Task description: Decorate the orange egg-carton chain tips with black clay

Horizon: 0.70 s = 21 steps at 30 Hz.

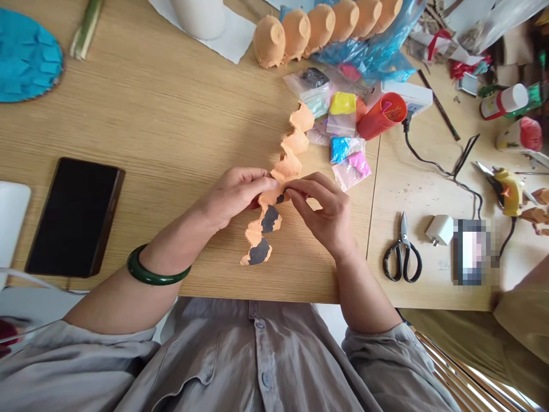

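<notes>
An orange egg-carton strip (286, 167) with a row of bumps slants over the table in front of me. My left hand (242, 191) is closed on its middle, thumb on top. Two nearer sections are covered with dark grey clay (270, 219), and a smaller dark patch shows beside my right fingertips. My right hand (323, 209) is closed in a pinch at that patch, with a small bit of dark clay between thumb and forefinger. Beyond the strip lie small bags of soft clay in yellow (343, 103), blue (340, 150) and pink (359, 164).
A phone (75, 217) lies at left. Black-handled scissors (403, 252), a white plug adapter (440, 230) and a red cup (383, 116) are at right. Another orange egg-carton row (295, 37) stands at the back. Part of another person (525, 309) shows at far right.
</notes>
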Each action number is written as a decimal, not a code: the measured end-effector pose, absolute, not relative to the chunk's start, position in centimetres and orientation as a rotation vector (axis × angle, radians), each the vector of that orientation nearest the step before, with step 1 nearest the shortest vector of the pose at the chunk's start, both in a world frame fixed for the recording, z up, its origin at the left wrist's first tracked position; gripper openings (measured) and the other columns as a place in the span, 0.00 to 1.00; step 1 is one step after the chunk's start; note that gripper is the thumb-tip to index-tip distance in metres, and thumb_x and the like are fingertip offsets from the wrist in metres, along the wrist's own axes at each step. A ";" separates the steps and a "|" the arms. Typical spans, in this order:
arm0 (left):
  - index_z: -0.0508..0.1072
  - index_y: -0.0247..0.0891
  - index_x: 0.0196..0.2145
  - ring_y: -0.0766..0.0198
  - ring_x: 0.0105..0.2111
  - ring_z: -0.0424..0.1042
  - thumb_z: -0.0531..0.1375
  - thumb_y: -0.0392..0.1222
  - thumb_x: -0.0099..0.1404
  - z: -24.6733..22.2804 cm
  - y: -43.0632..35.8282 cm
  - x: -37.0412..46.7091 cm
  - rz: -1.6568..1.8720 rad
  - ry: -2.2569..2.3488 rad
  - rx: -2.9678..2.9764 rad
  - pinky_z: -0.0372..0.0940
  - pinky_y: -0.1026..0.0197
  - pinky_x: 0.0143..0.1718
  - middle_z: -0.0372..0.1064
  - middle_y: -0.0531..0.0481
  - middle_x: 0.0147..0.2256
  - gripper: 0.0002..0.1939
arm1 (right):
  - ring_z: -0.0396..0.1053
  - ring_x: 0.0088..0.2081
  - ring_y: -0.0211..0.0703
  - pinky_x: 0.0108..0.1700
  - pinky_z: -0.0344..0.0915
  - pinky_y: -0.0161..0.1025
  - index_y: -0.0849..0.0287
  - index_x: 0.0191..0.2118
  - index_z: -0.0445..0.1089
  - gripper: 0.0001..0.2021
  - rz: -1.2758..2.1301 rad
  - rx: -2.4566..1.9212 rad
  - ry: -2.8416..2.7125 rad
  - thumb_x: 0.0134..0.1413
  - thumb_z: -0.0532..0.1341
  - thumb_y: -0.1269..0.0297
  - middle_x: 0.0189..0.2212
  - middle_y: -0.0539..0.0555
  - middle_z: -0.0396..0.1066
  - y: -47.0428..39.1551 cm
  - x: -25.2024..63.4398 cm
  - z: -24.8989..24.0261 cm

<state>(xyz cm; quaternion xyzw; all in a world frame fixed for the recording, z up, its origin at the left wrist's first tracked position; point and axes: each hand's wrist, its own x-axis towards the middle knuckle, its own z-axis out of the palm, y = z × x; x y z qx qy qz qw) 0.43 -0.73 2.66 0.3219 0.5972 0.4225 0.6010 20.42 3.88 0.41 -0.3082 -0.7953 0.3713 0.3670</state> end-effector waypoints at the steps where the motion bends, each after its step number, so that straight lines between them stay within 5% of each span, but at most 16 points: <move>1: 0.66 0.40 0.20 0.69 0.23 0.56 0.69 0.50 0.56 2.8 -0.7 0.4 0.971 1.386 0.748 0.54 0.66 0.24 0.59 0.54 0.21 0.18 | 0.77 0.35 0.39 0.40 0.76 0.39 0.55 0.46 0.85 0.07 0.903 -0.741 -2.063 0.77 0.66 0.66 0.39 0.53 0.81 3.9 20.5 0.2; 5: 0.66 0.40 0.21 0.70 0.23 0.56 0.69 0.52 0.55 3.1 -0.7 0.3 0.959 1.373 0.748 0.54 0.66 0.24 0.58 0.55 0.21 0.19 | 0.78 0.36 0.38 0.38 0.75 0.37 0.56 0.50 0.83 0.07 0.794 -0.654 -2.093 0.78 0.66 0.70 0.39 0.53 0.80 4.0 20.5 -0.3; 11: 0.80 0.37 0.30 0.68 0.24 0.63 0.70 0.51 0.56 3.0 -0.8 -0.2 0.919 1.325 0.769 0.55 0.65 0.25 0.66 0.53 0.25 0.13 | 0.79 0.35 0.38 0.37 0.74 0.37 0.57 0.51 0.83 0.06 0.700 -0.632 -2.112 0.78 0.66 0.70 0.37 0.52 0.80 4.0 20.5 -0.3; 21: 0.80 0.37 0.30 0.66 0.26 0.66 0.72 0.50 0.58 2.8 -0.8 -0.6 0.939 1.265 0.847 0.60 0.63 0.28 0.70 0.52 0.27 0.13 | 0.80 0.36 0.38 0.39 0.76 0.37 0.56 0.54 0.83 0.09 0.602 -0.601 -2.157 0.79 0.65 0.69 0.38 0.53 0.81 4.0 20.6 -0.6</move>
